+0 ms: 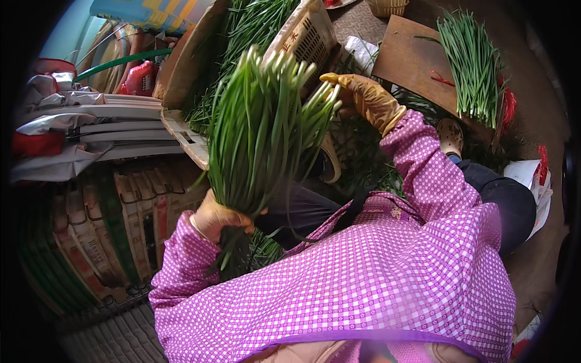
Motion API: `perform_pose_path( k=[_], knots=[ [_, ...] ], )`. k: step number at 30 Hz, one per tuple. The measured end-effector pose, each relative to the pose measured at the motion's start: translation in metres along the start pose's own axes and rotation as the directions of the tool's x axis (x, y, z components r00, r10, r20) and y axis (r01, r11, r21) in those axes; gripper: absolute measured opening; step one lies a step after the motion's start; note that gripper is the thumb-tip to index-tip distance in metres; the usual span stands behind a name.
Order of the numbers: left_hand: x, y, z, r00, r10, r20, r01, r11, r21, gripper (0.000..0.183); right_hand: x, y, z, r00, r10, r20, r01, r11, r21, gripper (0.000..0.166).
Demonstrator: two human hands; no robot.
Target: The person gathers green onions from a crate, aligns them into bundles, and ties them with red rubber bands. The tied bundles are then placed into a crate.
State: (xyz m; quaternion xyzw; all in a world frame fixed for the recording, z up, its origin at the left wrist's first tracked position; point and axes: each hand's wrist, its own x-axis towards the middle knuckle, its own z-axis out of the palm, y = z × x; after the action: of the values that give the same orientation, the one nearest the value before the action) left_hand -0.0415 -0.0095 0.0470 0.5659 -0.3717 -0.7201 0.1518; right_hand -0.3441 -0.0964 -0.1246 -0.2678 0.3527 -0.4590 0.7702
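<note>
A thick bunch of garlic chives (254,136) stands upright before me, its pale cut ends at the top. My left hand (222,218), in a yellowish rubber glove, is shut around its lower, leafy part, and some leaf tips hang below the fist. Part of the bunch splays to the right. Beside the pale ends of that part is my right hand (365,97), also gloved, with a finger stretched out over them. Its other fingers are partly hidden, so whether they pinch any stems is unclear.
Behind the bunch, a plastic crate (302,34) holds loose chives (261,25). On the right, another chive bunch (472,68) lies on a wooden board (408,59) near red ties (509,109). Stacked crates (131,218) stand at left. Loose leaves (367,149) litter the floor.
</note>
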Motion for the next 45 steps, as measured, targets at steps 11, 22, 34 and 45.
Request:
perform_pose_path(
  k=[11, 22, 34, 45],
  knots=[
    [0.12, 0.193, 0.029, 0.573, 0.727, 0.378, -0.551, 0.683, -0.479, 0.037, -0.062, -0.024, -0.049, 0.918, -0.258, -0.302, 0.184, 0.95, -0.254, 0.016],
    [0.263, 0.17, 0.065, 0.469, 0.81, 0.35, -0.155, 0.466, -0.871, 0.017, -0.25, -0.077, -0.047, 0.689, -0.657, -0.307, 0.424, 0.709, -0.564, 0.037],
    [0.326, 0.117, 0.172, 0.269, 0.828, 0.493, 0.244, 0.436, -0.866, 0.038, -0.194, -0.072, -0.011, 0.809, -0.458, -0.368, 0.183, 0.791, -0.584, 0.026],
    [0.346, 0.104, 0.272, 0.108, 0.821, 0.56, 0.543, 0.423, -0.726, 0.035, -0.301, -0.088, -0.007, 0.528, -0.831, -0.176, -0.169, 0.101, -0.98, 0.024]
  ],
)
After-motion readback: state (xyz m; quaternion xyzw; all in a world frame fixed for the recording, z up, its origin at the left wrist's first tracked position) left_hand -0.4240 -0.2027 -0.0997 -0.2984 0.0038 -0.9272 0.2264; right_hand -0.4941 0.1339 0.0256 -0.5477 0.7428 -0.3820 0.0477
